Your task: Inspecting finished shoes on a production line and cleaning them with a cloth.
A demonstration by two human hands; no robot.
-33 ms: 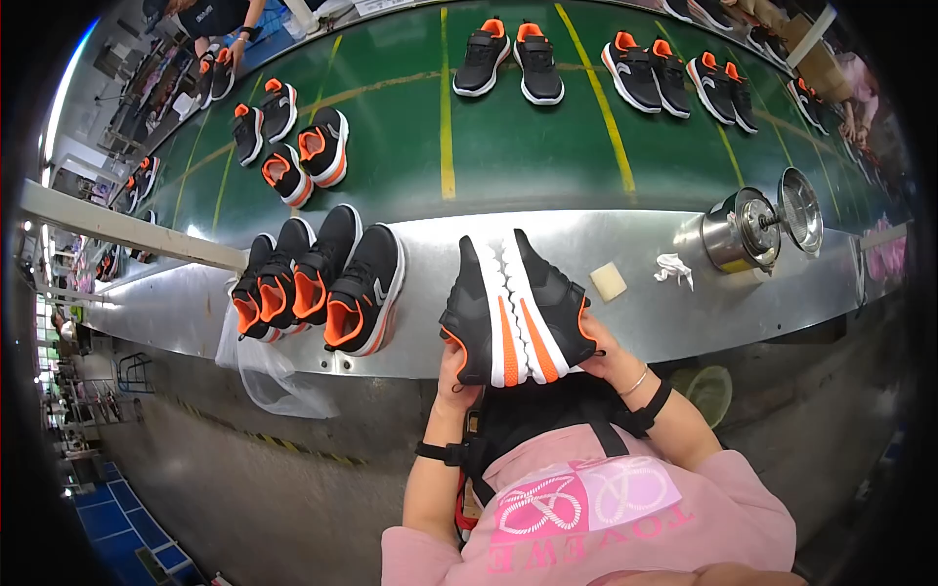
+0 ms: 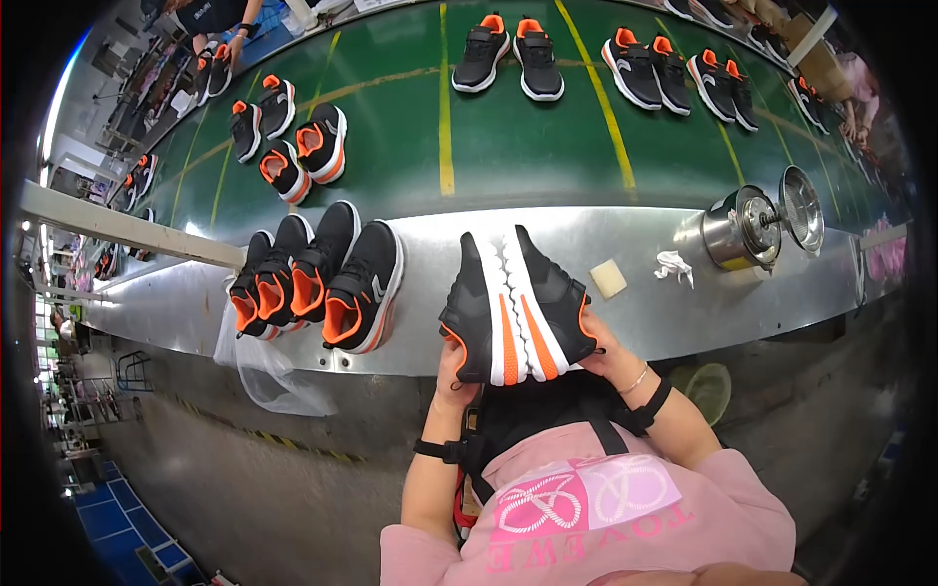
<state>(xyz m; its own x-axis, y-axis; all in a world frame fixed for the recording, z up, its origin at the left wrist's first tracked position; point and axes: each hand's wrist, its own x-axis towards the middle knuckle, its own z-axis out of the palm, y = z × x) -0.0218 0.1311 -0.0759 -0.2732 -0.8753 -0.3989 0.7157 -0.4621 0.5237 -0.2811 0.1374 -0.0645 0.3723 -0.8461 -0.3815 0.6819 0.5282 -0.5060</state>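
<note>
A pair of black sneakers is held up sole to sole above the near edge of the metal bench, toes pointing away from me. My left hand grips the left sneaker at its heel end. My right hand has hold of the right sneaker the same way, with fingers partly hidden by the orange-lined collar. Their white soles with orange heel panels face each other along the middle, touching or nearly so. To the left, several matching sneakers stand in a row on the bench.
A beige block and a crumpled white cloth lie right of the held pair, near a steel pot with a round lid. Beyond runs a green conveyor carrying sneaker pairs. A plastic bag hangs off the bench. Another person handles sneakers at far left.
</note>
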